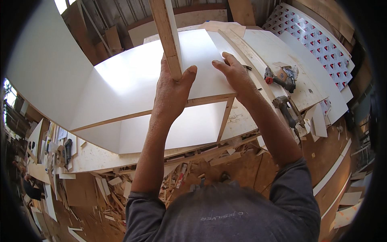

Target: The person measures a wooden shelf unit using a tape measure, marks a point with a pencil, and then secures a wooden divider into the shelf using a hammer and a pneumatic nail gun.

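A white panel carcass with raw wood edges lies on the workbench (96,156), and its horizontal white panel (129,90) is in front of me. A narrow white board (166,34) with a bare wood edge rises from that panel. My left hand (170,94) is wrapped round the board's lower end, thumb on its right side. At the carcass's right end is my right hand (238,78), thumb and fingers apart, holding nothing; whether it touches the panel edge I cannot tell. A tall white side panel (44,68) stands at the left.
Two air nailers, one black and red (282,79) and one grey (287,111), lie on the bench to the right. Beyond them is a pattern-printed sheet (308,46). Another power tool (67,151) sits at the left. Wood offcuts (117,193) litter the floor below the bench.
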A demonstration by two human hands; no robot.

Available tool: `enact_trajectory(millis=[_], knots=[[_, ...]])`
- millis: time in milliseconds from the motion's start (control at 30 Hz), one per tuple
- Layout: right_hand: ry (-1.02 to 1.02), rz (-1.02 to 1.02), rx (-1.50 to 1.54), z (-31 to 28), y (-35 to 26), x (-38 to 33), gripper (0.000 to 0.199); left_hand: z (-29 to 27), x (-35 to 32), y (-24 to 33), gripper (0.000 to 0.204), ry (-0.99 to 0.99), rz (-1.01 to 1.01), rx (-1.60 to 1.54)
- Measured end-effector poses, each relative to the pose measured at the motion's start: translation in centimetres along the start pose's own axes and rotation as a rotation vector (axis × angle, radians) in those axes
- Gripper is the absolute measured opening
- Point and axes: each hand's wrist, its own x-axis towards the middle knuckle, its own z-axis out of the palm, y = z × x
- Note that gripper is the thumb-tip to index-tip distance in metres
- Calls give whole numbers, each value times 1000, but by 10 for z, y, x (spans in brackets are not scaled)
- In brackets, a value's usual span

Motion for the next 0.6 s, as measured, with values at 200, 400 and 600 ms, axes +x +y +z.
enact_trajectory(millis=[200, 400, 600], knots=[[-166, -65, -204, -16, 5, 6, 81, 3, -4, -8, 66, 103, -93, 32], [-192, -300, -413, -25, 15, 8, 65, 15, -6, -7, 54, 268, -16, 68], [-165, -303, -441, -24, 23, 18, 59, 19, -8, -3, 50, 329, -61, 83]])
